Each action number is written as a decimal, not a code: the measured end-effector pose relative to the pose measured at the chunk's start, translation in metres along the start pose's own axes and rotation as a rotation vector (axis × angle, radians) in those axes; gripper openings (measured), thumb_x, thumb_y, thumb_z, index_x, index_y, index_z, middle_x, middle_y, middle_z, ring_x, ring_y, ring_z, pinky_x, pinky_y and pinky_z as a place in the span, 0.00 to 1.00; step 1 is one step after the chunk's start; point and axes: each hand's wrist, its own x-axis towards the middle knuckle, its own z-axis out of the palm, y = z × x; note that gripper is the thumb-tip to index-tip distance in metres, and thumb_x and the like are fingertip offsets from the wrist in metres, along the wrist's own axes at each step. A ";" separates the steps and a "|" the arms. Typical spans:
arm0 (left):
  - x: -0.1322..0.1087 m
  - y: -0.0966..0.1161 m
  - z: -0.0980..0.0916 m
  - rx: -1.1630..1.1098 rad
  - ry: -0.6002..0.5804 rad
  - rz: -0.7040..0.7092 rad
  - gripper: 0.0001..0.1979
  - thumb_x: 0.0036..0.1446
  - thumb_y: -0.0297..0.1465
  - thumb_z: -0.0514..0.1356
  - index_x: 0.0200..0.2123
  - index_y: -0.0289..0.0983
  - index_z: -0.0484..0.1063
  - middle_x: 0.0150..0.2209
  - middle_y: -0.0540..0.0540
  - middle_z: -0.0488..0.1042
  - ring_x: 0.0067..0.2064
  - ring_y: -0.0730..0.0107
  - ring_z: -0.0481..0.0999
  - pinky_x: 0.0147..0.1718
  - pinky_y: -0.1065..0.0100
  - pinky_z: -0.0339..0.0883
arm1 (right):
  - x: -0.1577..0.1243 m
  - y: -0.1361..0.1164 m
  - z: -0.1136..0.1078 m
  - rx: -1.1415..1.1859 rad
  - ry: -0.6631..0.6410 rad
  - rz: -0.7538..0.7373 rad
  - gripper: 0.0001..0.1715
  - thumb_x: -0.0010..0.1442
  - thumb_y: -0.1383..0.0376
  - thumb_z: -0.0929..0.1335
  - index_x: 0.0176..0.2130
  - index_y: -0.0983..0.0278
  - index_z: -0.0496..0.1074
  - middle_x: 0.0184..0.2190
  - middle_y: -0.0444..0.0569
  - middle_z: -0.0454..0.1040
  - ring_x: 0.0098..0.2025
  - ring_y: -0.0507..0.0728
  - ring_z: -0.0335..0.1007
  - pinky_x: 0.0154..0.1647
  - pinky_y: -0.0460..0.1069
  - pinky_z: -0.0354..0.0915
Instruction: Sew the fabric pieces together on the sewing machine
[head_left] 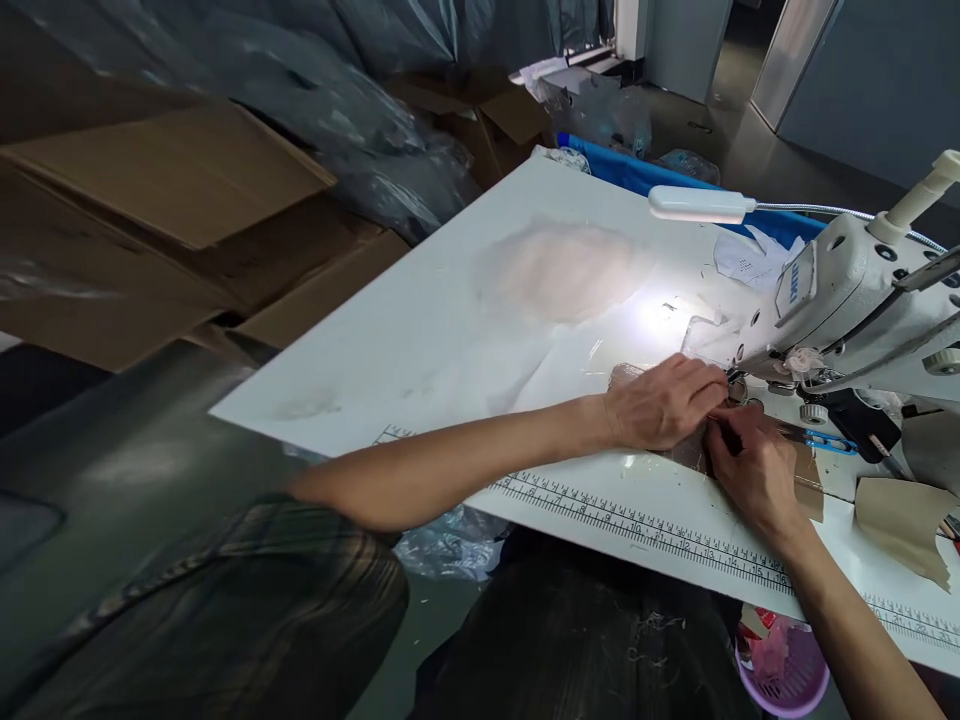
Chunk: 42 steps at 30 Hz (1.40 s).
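Observation:
A white sewing machine (pixel 847 290) stands at the right, its needle area right in front of my fingertips. My left hand (pixel 671 402) is closed, fingers bent and pressed together beside the presser foot. Just below it my right hand (pixel 757 468) is also closed, thumb and fingers pinched near the left fingertips. Whatever the fingers hold is small and mostly hidden by them. A sheer, shiny piece of material (pixel 624 376) sticks out behind my left hand. Blue thread snips (pixel 830 441) lie right of my right hand.
A pale sheer heap (pixel 562 270) lies on the white table (pixel 390 370), under the lamp (pixel 701 204). A printed ruler (pixel 637 520) runs along the front edge. Brown paper (pixel 904 520) lies at right. Cardboard boxes (pixel 172 190) stand left; a purple basket (pixel 795 680) sits below.

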 end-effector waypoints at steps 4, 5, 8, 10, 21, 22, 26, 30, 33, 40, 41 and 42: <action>-0.001 -0.001 0.004 -0.081 -0.149 -0.016 0.10 0.66 0.27 0.52 0.44 0.35 0.73 0.43 0.41 0.77 0.42 0.65 0.74 0.43 0.61 0.68 | 0.008 0.009 -0.018 0.157 -0.194 -0.043 0.18 0.61 0.58 0.63 0.42 0.63 0.77 0.36 0.53 0.78 0.34 0.57 0.72 0.35 0.51 0.67; -0.001 -0.005 0.005 -0.106 -0.157 -0.012 0.09 0.66 0.28 0.53 0.43 0.36 0.74 0.43 0.42 0.77 0.42 0.66 0.75 0.43 0.61 0.68 | 0.012 0.014 -0.024 0.223 -0.256 -0.012 0.20 0.61 0.56 0.63 0.45 0.63 0.77 0.35 0.51 0.78 0.32 0.56 0.72 0.34 0.51 0.67; -0.005 -0.017 0.007 -0.163 -0.090 0.057 0.09 0.67 0.31 0.55 0.41 0.39 0.76 0.46 0.46 0.78 0.44 0.67 0.76 0.46 0.60 0.68 | 0.020 0.028 -0.034 0.258 -0.316 0.099 0.22 0.62 0.55 0.62 0.47 0.64 0.76 0.32 0.49 0.78 0.28 0.54 0.71 0.30 0.49 0.67; -0.007 -0.019 0.007 -0.145 -0.007 0.100 0.09 0.68 0.32 0.55 0.40 0.40 0.76 0.46 0.47 0.78 0.43 0.68 0.77 0.45 0.61 0.68 | 0.022 0.036 -0.031 0.212 -0.272 0.040 0.20 0.61 0.58 0.62 0.46 0.63 0.78 0.35 0.50 0.79 0.32 0.56 0.73 0.33 0.50 0.68; -0.006 -0.010 -0.001 0.321 0.088 0.363 0.14 0.68 0.21 0.51 0.34 0.36 0.74 0.38 0.48 0.79 0.36 0.72 0.73 0.38 0.66 0.63 | 0.011 0.042 -0.011 -0.173 -0.162 -0.297 0.23 0.68 0.59 0.60 0.56 0.55 0.75 0.42 0.54 0.76 0.33 0.55 0.71 0.26 0.47 0.61; -0.006 -0.011 -0.001 0.311 0.069 0.368 0.14 0.68 0.21 0.51 0.35 0.36 0.75 0.39 0.47 0.79 0.35 0.72 0.73 0.37 0.66 0.63 | 0.011 0.042 -0.011 -0.188 -0.162 -0.302 0.23 0.68 0.59 0.60 0.56 0.54 0.74 0.42 0.54 0.75 0.33 0.55 0.70 0.26 0.47 0.61; -0.009 -0.014 0.001 0.212 0.002 0.329 0.14 0.68 0.24 0.51 0.35 0.37 0.75 0.41 0.47 0.79 0.36 0.72 0.73 0.37 0.66 0.62 | 0.011 0.040 -0.010 -0.227 -0.144 -0.328 0.23 0.68 0.59 0.60 0.58 0.53 0.73 0.42 0.54 0.74 0.34 0.55 0.70 0.26 0.47 0.61; -0.009 -0.016 0.002 0.154 0.017 0.295 0.14 0.67 0.25 0.52 0.32 0.39 0.75 0.43 0.49 0.80 0.39 0.71 0.74 0.42 0.63 0.63 | 0.008 0.038 -0.007 -0.232 -0.086 -0.336 0.23 0.68 0.60 0.60 0.57 0.55 0.74 0.41 0.54 0.74 0.34 0.55 0.70 0.25 0.47 0.61; -0.008 -0.018 0.003 0.137 0.067 0.300 0.13 0.67 0.25 0.53 0.31 0.38 0.74 0.44 0.49 0.80 0.40 0.71 0.75 0.44 0.63 0.64 | 0.007 0.039 -0.006 -0.170 -0.050 -0.338 0.23 0.68 0.60 0.59 0.55 0.57 0.75 0.41 0.54 0.74 0.35 0.55 0.71 0.27 0.47 0.64; -0.011 -0.022 0.009 0.052 0.081 0.305 0.14 0.69 0.26 0.51 0.36 0.38 0.75 0.41 0.50 0.81 0.39 0.76 0.77 0.55 0.62 0.64 | 0.006 0.040 -0.010 -0.102 -0.078 -0.308 0.23 0.68 0.60 0.60 0.56 0.59 0.75 0.42 0.55 0.74 0.36 0.55 0.72 0.30 0.48 0.68; -0.011 -0.022 0.010 0.042 0.080 0.303 0.14 0.69 0.26 0.51 0.36 0.38 0.75 0.41 0.49 0.81 0.39 0.76 0.77 0.55 0.62 0.65 | 0.006 0.039 -0.010 -0.099 -0.081 -0.307 0.23 0.68 0.60 0.59 0.56 0.59 0.75 0.42 0.55 0.74 0.36 0.55 0.72 0.31 0.49 0.68; -0.011 -0.022 0.010 0.034 0.082 0.303 0.14 0.69 0.26 0.51 0.36 0.38 0.76 0.41 0.49 0.81 0.38 0.76 0.77 0.54 0.62 0.65 | 0.006 0.039 -0.010 -0.097 -0.083 -0.309 0.23 0.68 0.60 0.59 0.56 0.59 0.75 0.42 0.55 0.74 0.36 0.55 0.72 0.31 0.49 0.68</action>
